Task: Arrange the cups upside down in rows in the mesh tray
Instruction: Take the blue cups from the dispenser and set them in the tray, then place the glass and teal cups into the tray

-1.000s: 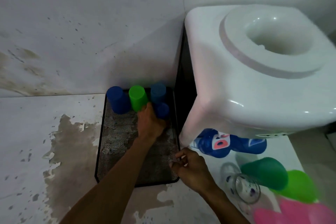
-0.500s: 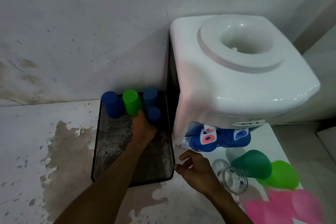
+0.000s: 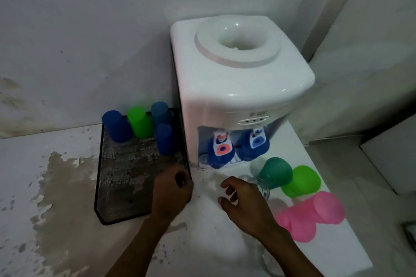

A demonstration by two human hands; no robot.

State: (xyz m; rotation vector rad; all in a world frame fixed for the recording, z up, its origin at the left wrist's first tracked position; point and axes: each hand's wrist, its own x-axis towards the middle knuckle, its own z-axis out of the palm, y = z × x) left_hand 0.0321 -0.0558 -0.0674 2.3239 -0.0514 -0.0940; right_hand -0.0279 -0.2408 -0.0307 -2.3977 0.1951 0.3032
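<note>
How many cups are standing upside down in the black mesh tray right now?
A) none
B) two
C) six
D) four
D: the mesh tray holds four upside-down cups: a dark blue cup, a green cup and a lighter blue cup in the back row, plus another blue cup in front of it.

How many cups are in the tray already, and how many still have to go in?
Four cups stand upside down in the mesh tray: three along the back, plus a blue cup starting row two. Both the left hand and right hand are empty. Left outside: a dark green cup, light green cup, clear glass and pink cups.
</note>
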